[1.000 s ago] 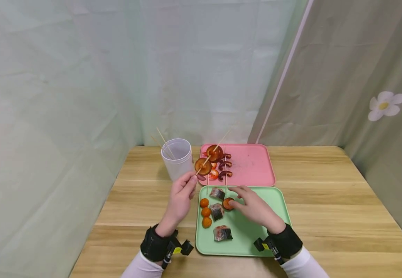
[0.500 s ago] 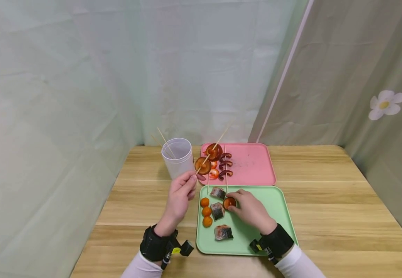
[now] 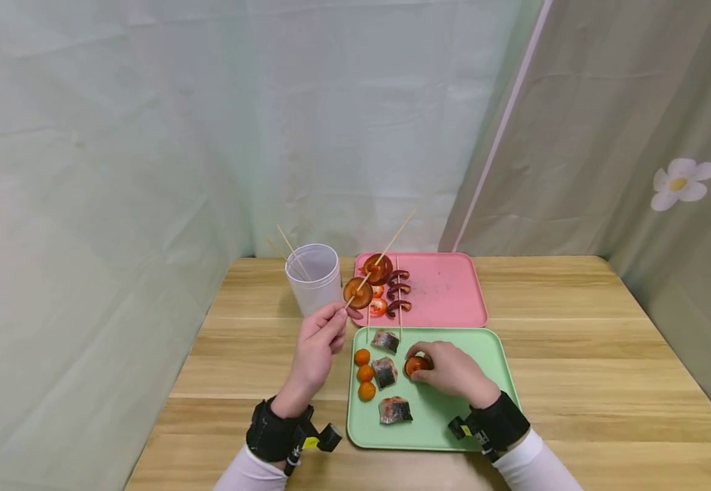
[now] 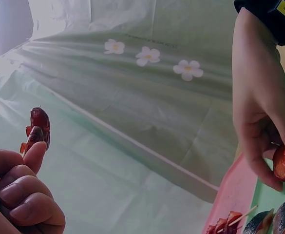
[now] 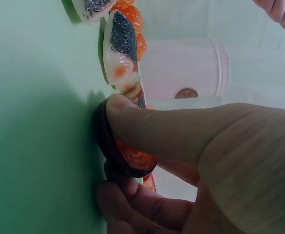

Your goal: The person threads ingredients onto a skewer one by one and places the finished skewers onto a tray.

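Note:
My left hand (image 3: pixel 317 348) grips the lower end of a bamboo skewer (image 3: pixel 402 224), which slants up and away to the right. Two brown mushroom caps (image 3: pixel 358 293) are threaded on it, spaced apart. On the green tray (image 3: pixel 447 423), my right hand (image 3: pixel 454 372) pinches a loose mushroom cap (image 3: pixel 417 367) between thumb and fingers. The right wrist view shows that dark-rimmed mushroom cap (image 5: pixel 135 156) tilted close to the tray surface, its reddish underside partly covered by the thumb. Silvery-skinned fish chunks (image 3: pixel 384 373) and orange balls (image 3: pixel 364 374) lie left of this hand.
Behind the green tray, a pink tray (image 3: pixel 454 290) bears loaded skewers with curled brown pieces (image 3: pixel 399 290) and red-orange pieces (image 3: pixel 378 307). At its left stands a white cup (image 3: pixel 315 290) with bare skewers leaning in it. Curtains (image 3: pixel 361 136) hang behind the wooden table (image 3: pixel 576 354).
My right hand has closed its fingers on the loose mushroom cap and shifted it slightly right, away from the fish chunks. The left hand and its skewer have hardly moved.

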Demonstrator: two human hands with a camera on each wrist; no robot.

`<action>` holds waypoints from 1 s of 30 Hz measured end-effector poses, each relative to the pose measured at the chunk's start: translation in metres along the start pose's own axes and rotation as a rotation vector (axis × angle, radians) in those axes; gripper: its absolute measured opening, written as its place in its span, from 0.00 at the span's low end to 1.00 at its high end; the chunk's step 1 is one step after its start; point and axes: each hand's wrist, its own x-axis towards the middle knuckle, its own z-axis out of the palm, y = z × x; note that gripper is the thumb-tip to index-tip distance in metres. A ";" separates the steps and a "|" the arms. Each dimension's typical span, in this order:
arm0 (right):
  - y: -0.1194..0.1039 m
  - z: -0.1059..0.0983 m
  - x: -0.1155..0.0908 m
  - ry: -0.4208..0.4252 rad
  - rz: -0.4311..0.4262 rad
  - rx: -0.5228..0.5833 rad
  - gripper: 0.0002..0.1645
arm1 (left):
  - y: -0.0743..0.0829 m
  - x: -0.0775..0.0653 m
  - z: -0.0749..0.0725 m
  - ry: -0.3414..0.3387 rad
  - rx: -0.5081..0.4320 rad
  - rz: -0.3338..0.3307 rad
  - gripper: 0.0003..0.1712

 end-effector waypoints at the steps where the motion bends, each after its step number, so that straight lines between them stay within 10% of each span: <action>1: 0.001 -0.001 0.000 -0.008 -0.011 -0.002 0.15 | 0.000 0.000 0.000 0.001 0.001 -0.001 0.18; 23: 0.011 -0.026 -0.006 -0.050 0.078 0.119 0.12 | 0.002 -0.001 -0.004 0.009 0.022 -0.023 0.20; 30: 0.014 -0.041 -0.005 0.039 0.058 0.354 0.18 | 0.001 0.000 -0.006 -0.049 0.043 -0.045 0.20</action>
